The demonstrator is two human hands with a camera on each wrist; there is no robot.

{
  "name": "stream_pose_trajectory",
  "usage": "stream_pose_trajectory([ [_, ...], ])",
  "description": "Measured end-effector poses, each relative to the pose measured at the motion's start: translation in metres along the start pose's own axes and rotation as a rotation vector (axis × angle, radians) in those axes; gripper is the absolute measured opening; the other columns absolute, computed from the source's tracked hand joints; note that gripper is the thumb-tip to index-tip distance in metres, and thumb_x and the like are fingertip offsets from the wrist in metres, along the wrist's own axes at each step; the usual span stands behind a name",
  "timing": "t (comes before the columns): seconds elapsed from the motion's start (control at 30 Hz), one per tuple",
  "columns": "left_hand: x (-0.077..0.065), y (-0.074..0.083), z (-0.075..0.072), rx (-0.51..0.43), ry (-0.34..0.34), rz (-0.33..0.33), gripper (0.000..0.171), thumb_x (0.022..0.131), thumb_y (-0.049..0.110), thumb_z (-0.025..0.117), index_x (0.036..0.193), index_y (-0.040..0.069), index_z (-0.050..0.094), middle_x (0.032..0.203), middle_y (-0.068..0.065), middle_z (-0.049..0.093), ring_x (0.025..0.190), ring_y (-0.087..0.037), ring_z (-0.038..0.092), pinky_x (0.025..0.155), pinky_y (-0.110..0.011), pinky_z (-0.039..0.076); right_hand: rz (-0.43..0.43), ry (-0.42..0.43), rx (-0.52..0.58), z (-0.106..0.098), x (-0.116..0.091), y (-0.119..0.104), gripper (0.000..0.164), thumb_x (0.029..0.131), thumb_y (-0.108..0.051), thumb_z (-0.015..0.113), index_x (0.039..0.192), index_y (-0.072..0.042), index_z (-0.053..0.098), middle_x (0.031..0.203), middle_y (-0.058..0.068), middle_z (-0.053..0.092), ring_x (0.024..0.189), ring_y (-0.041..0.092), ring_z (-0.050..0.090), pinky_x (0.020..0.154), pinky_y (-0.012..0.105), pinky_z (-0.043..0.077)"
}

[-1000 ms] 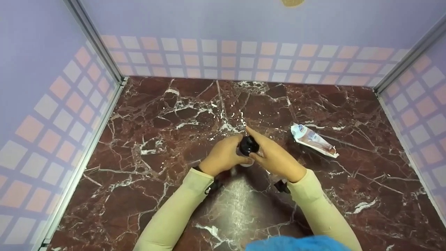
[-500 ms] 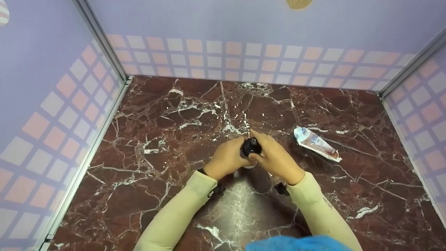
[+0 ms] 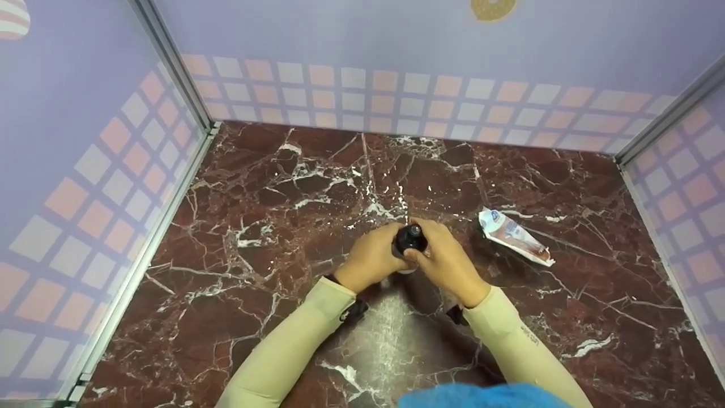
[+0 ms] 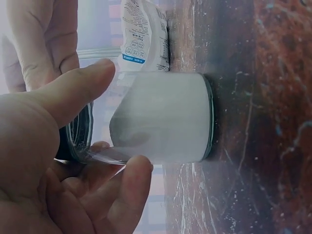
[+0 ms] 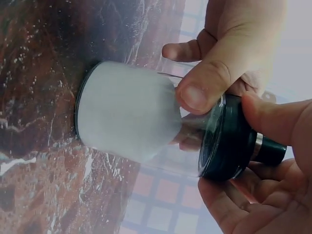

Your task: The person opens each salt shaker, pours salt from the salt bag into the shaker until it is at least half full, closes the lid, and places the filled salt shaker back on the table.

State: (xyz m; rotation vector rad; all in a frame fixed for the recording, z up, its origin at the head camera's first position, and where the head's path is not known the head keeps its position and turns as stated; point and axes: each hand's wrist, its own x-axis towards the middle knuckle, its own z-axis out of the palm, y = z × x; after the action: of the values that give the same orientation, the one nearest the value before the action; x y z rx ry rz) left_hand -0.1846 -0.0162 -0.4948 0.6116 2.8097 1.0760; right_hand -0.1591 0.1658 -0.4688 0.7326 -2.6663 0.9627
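Note:
A clear glass jar [image 5: 129,109] stands upright on the table, filled more than halfway with fine white powder or grains. Its black lid [image 3: 409,242] has a small knob or spout [image 5: 270,152] on top. My left hand [image 3: 371,258] wraps around the jar's upper glass wall, thumb on the near side. Meanwhile my right hand [image 3: 450,260] grips the lid, with thumb and fingers around its rim. In the right wrist view the lid sits at the jar's mouth. Most of the jar is hidden under the hands in the head view.
To the right lies a torn, flattened packet [image 3: 516,237], white and brown with printed text. White specks [image 3: 401,195] are scattered on the dark red marble-patterned table [image 3: 238,317] beyond the hands. Purple walls [image 3: 340,34] with pastel squares enclose the left, back and right sides.
My right hand's fingers have shifted round the lid, drawing back a little at the far side. The left hand keeps its grip on the jar. The head view has swung slightly.

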Motion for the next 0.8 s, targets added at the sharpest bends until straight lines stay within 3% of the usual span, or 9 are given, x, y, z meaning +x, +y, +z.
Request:
stream_pose_trajectory([
  [0.23, 0.011, 0.007, 0.006, 0.027, -0.011, 0.038, 0.066, 0.077, 0.037, 0.088, 0.134, 0.014, 0.064, 0.124, -0.003, 0.071, 0.11, -0.023, 0.069, 0.097, -0.041, 0.055, 0.062, 0.045, 0.005, -0.001, -0.004, 0.005, 0.06, 0.09, -0.013, 0.08, 0.142, 0.004, 0.054, 0.136, 0.023, 0.061, 0.126, 0.04, 0.056, 0.111, 0.05, 0.044],
  [0.4, 0.02, 0.006, 0.006, -0.011, -0.013, 0.047, 0.066, 0.077, 0.036, 0.089, 0.134, 0.015, 0.063, 0.126, -0.003, 0.07, 0.113, -0.022, 0.068, 0.101, -0.04, 0.053, 0.074, 0.091, 0.022, 0.0, -0.003, 0.012, 0.061, 0.091, -0.015, 0.079, 0.143, 0.004, 0.053, 0.138, 0.024, 0.06, 0.127, 0.04, 0.055, 0.112, 0.051, 0.043],
  [0.6, 0.027, -0.006, 0.006, -0.096, -0.01, 0.055, 0.072, 0.078, 0.031, 0.089, 0.141, 0.013, 0.059, 0.134, -0.004, 0.066, 0.123, -0.023, 0.063, 0.11, -0.038, 0.047, 0.007, 0.055, 0.056, 0.003, 0.005, 0.026, 0.062, 0.095, -0.019, 0.075, 0.146, 0.006, 0.049, 0.144, 0.025, 0.056, 0.135, 0.04, 0.051, 0.117, 0.051, 0.038],
  [0.7, 0.03, -0.013, -0.002, -0.103, -0.055, 0.07, 0.082, 0.08, 0.033, 0.088, 0.149, 0.012, 0.051, 0.142, -0.007, 0.061, 0.129, -0.025, 0.06, 0.113, -0.043, 0.045, -0.021, 0.004, 0.11, -0.003, 0.01, 0.034, 0.067, 0.097, -0.021, 0.073, 0.152, 0.002, 0.043, 0.152, 0.022, 0.05, 0.141, 0.036, 0.047, 0.121, 0.049, 0.033],
  [0.8, 0.03, -0.021, -0.015, -0.109, -0.135, 0.061, 0.1, 0.082, 0.03, 0.087, 0.162, 0.013, 0.03, 0.158, -0.012, 0.046, 0.138, -0.029, 0.051, 0.116, -0.047, 0.041, -0.012, 0.021, 0.132, -0.01, 0.014, 0.043, 0.067, 0.098, -0.021, 0.071, 0.155, -0.003, 0.041, 0.156, 0.017, 0.046, 0.144, 0.032, 0.044, 0.122, 0.049, 0.032],
])
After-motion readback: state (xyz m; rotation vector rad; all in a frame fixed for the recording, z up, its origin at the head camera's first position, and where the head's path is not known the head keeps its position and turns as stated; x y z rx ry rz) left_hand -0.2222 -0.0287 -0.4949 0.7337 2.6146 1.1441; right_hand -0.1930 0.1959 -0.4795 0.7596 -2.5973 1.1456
